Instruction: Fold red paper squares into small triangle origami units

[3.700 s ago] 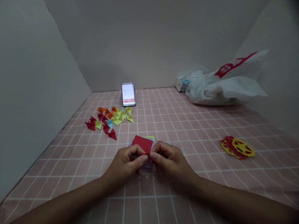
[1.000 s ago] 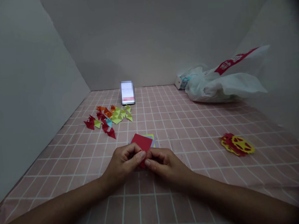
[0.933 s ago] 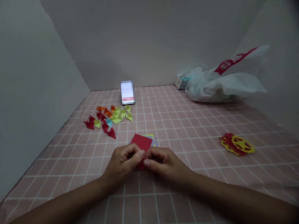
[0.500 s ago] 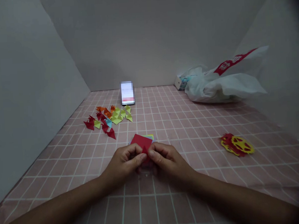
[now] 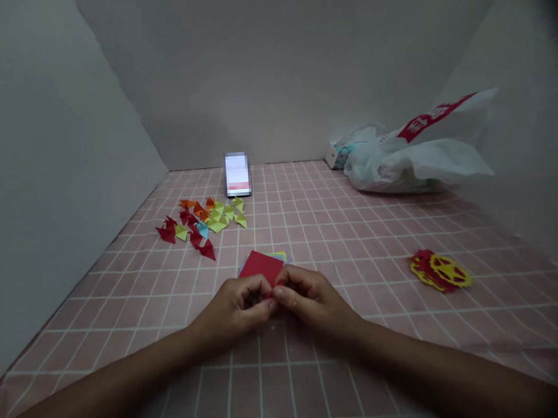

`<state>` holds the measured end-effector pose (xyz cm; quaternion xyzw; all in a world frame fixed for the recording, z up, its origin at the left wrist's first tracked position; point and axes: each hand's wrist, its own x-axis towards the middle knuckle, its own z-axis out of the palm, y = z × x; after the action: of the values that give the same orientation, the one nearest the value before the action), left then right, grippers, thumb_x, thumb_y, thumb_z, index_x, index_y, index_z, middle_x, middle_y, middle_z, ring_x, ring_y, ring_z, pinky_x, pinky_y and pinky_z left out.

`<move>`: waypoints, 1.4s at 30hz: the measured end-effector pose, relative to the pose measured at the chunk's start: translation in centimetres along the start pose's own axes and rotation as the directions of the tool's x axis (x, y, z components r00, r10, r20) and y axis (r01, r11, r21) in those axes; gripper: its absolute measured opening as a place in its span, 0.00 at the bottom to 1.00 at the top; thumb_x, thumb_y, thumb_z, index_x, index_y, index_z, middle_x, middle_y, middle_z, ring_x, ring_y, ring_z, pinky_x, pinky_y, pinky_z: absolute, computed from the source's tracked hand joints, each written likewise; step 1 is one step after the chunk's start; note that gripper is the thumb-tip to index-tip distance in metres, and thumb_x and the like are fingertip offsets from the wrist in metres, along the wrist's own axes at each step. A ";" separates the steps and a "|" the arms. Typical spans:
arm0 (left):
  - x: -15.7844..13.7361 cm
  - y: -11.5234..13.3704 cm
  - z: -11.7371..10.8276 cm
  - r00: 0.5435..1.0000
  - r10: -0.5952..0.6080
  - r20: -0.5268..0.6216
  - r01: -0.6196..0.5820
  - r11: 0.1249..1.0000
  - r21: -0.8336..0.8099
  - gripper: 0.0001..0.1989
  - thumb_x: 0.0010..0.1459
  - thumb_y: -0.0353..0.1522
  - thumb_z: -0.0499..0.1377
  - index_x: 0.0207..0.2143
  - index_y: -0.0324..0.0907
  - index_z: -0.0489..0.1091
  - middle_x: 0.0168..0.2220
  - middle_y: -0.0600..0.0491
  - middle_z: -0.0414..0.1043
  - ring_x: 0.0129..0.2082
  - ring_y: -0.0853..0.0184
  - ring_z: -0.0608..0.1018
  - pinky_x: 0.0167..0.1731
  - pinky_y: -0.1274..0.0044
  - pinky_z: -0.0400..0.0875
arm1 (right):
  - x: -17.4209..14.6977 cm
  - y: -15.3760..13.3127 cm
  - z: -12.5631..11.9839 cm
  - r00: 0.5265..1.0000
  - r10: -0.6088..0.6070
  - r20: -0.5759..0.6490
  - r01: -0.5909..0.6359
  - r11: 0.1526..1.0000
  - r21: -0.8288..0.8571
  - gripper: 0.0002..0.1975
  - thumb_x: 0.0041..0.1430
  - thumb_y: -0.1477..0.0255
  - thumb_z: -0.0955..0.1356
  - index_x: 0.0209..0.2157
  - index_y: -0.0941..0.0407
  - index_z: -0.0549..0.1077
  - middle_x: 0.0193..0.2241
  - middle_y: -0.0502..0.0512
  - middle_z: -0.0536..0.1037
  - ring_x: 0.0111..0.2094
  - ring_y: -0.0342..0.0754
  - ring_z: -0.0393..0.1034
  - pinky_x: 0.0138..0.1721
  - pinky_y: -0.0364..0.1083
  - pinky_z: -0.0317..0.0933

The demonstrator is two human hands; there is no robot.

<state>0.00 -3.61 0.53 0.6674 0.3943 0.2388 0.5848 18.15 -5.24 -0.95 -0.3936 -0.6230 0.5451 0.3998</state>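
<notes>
My left hand (image 5: 244, 302) and my right hand (image 5: 307, 295) meet at the fingertips, low in the middle of the view. Both are closed in a pinch on a small piece of red folded paper (image 5: 275, 285), of which just a sliver shows between the fingers. Right behind the fingers lies a stack of square paper sheets, a red sheet (image 5: 262, 264) on top and a yellow edge poking out beneath. Its near part is hidden by my hands. Farther back on the left are several small folded paper birds (image 5: 217, 220) in red, orange, yellow and blue.
A phone (image 5: 237, 174) with a lit, blurred screen stands near the back wall. At the back right are a white plastic bag (image 5: 413, 163) and a small box (image 5: 335, 155). Red and yellow paper cut-outs (image 5: 446, 271) lie right on the pink checked cloth (image 5: 356, 242).
My fingertips have drawn closer together, and the small red paper between them is now mostly covered. The stack and the paper birds stay in place.
</notes>
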 end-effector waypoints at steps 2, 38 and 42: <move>0.0 -0.1 0.1 1.000 0.013 -0.007 -0.013 0.999 0.052 0.10 0.55 0.33 0.58 0.23 0.41 0.62 0.21 0.59 0.59 0.22 0.74 0.62 0.22 0.81 0.58 | 0.0 -0.1 0.0 1.000 -0.005 0.011 0.005 1.000 0.001 0.14 0.61 0.65 0.66 0.25 0.57 0.68 0.23 0.48 0.68 0.26 0.42 0.61 0.29 0.42 0.55; 0.2 0.0 -0.3 0.990 0.051 -0.129 -0.054 0.998 -0.019 0.10 0.59 0.36 0.56 0.27 0.40 0.65 0.21 0.59 0.64 0.19 0.74 0.67 0.21 0.81 0.61 | -0.2 0.2 0.1 0.983 0.031 -0.179 -0.038 0.999 -0.037 0.17 0.65 0.63 0.64 0.23 0.56 0.67 0.17 0.47 0.68 0.18 0.40 0.61 0.22 0.41 0.54; 0.3 -0.4 -0.4 0.988 0.019 -0.152 -0.037 0.992 -0.120 0.12 0.59 0.38 0.57 0.27 0.40 0.63 0.20 0.61 0.62 0.18 0.75 0.64 0.19 0.82 0.59 | 0.0 0.2 0.0 0.990 0.093 -0.106 -0.084 0.993 0.086 0.18 0.64 0.61 0.64 0.23 0.57 0.67 0.16 0.47 0.68 0.17 0.39 0.59 0.21 0.40 0.53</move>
<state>-0.24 -3.11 0.16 0.6157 0.4125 0.3207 0.5898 18.14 -5.23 -1.17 -0.4338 -0.5591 0.5647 0.4246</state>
